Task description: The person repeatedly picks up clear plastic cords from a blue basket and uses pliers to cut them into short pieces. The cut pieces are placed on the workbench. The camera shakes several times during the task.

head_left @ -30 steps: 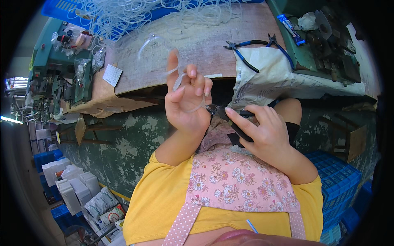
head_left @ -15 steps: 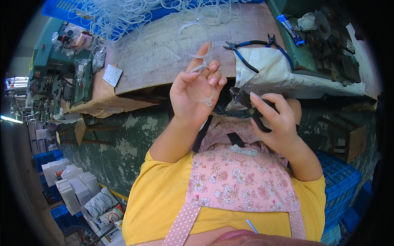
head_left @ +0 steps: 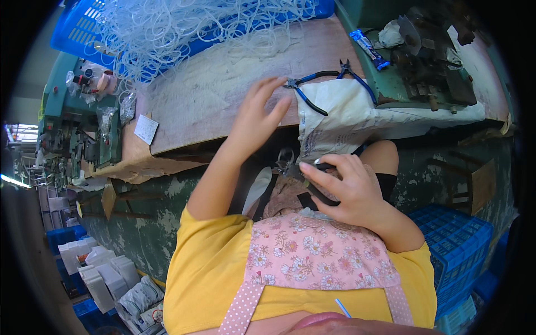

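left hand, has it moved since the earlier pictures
Yes, forward: judged against the wooden tabletop's front edge, the left hand now reaches farther over the top, away from the body.

A yellow short-sleeved cloth top (head_left: 204, 273) was worn; over it was a pink flower-printed cloth apron (head_left: 321, 254); its pink shoulder straps (head_left: 241, 308) had white dots.

One left hand (head_left: 259, 114) and one right hand (head_left: 352, 184) are showing, with one black-handled pair of pliers (head_left: 321, 195). Two blue-handled diagonal cutters (head_left: 310, 104) and one white card (head_left: 146, 129) are lying on the surface (head_left: 195, 106). One blue-wrapped packet (head_left: 368, 50) is showing, and one blue basket (head_left: 75, 33) is holding clear plastic loops (head_left: 173, 33) too tangled to count.
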Available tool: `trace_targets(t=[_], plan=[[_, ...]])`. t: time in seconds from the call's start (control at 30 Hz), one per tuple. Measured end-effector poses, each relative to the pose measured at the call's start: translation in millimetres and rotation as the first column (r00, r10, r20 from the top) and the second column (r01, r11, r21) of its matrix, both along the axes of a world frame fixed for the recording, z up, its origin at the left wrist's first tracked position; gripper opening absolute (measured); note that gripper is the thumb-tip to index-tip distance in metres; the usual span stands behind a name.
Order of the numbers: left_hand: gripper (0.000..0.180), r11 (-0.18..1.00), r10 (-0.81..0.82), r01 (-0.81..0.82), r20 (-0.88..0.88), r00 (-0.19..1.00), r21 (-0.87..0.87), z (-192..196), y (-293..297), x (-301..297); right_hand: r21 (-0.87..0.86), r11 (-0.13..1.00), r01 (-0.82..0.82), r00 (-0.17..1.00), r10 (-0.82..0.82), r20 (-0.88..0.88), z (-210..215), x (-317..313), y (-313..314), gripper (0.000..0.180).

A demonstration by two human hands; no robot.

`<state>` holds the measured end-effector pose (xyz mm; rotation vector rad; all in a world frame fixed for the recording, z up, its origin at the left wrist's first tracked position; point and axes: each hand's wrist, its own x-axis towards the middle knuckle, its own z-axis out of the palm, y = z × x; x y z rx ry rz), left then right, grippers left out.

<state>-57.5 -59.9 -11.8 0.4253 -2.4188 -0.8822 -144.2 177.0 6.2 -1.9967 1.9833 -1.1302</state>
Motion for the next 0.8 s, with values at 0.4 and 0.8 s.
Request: trace_targets(t=[0.4,0.8], plan=[[0.035,0.856,0.299,-0.037,0.437,0.848,-0.515,-41.8,-85.7,-173.5,0.007,1.000,-0.014,0.994,0.013,0.111,-17.2,-8.1,8.4,0.065],[0.073,0.362,0.292,0.311,-0.424,0.858,0.879,-1.3,-31.7,11.6,0.036,0.999,-0.024,0.917,0.008,0.399,-22.6,1.3,-15.1,0.068]])
